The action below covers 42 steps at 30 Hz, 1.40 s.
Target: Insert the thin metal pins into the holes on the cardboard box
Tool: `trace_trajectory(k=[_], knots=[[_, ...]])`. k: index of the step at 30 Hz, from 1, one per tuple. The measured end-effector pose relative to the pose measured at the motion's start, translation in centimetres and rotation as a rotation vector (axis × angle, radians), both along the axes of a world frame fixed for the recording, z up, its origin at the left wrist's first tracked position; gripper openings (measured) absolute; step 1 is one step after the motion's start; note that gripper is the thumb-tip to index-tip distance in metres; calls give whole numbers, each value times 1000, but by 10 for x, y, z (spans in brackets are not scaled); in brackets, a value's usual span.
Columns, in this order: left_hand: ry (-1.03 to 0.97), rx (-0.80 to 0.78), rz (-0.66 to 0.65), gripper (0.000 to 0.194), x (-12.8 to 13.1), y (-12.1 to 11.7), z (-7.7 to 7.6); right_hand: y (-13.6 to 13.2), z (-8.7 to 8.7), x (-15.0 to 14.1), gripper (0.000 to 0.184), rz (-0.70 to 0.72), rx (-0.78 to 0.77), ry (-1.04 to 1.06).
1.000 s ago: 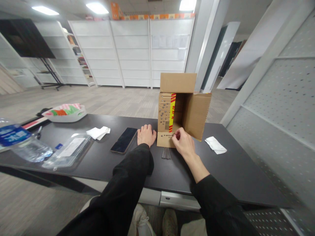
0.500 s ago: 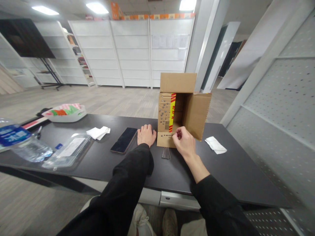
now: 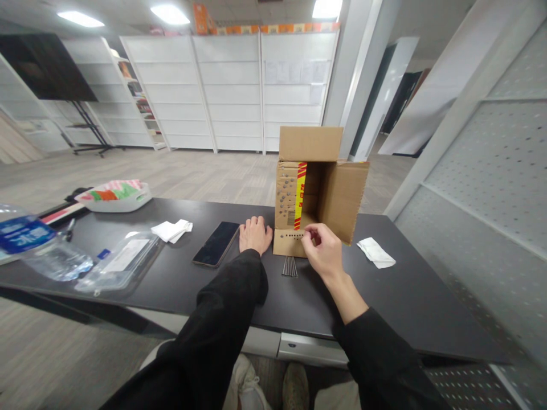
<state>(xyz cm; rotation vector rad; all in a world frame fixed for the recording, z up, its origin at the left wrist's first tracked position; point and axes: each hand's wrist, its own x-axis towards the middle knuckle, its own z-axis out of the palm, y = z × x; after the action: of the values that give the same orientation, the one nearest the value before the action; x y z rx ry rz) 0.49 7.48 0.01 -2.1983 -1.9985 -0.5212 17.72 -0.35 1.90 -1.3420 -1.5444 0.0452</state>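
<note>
A cardboard box (image 3: 285,199) stands on its side with its flaps spread and its opening facing me. Yellow and red tape runs down its front, and several round nail heads dot the panel left of the tape. My right hand (image 3: 322,247) is at the lower flap (image 3: 284,245), beside a row of small dark holes. Its thumb and forefinger are pinched together; what is between them is too small to make out. Flat on the table left of the box lies my left hand (image 3: 255,235), fingers stretched out. Several nails (image 3: 289,266) lie side by side just before the flap.
Left of my left hand is a phone (image 3: 216,244). Farther left are folded tissues (image 3: 172,230), a clear plastic case (image 3: 123,262), a water bottle (image 3: 43,245) and a white basket (image 3: 115,205). Another tissue (image 3: 376,252) lies right of the box.
My right hand shifts very slightly at the flap, its pinched fingertips turning a little. My left hand stays where it was. The view moves a touch.
</note>
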Motion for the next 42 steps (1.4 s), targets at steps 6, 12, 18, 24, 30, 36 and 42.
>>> trace_trajectory(k=[6, 12, 18, 24, 30, 36, 42], knots=[[-13, 10, -10, 20, 0, 2, -3, -11, 3, 4, 18, 31, -135, 116], [-14, 18, -9, 20, -1, 2, -4, -29, 2, 9, 23, 98, -239, 94], [-28, 0, -10, 21, -1, 2, -4, -49, -11, 15, 21, 203, -234, -24], [-20, 17, -13, 21, -1, 2, -4, -59, -20, 18, 16, 302, -212, -92], [-18, -1, -5, 21, -1, 1, -3, -61, -21, 17, 14, 362, -212, -129], [-22, 0, -5, 21, -1, 1, -3, -60, -23, 16, 14, 381, -222, -164], [-21, 18, -15, 20, -1, 3, -5, -60, -25, 14, 13, 382, -268, -199]])
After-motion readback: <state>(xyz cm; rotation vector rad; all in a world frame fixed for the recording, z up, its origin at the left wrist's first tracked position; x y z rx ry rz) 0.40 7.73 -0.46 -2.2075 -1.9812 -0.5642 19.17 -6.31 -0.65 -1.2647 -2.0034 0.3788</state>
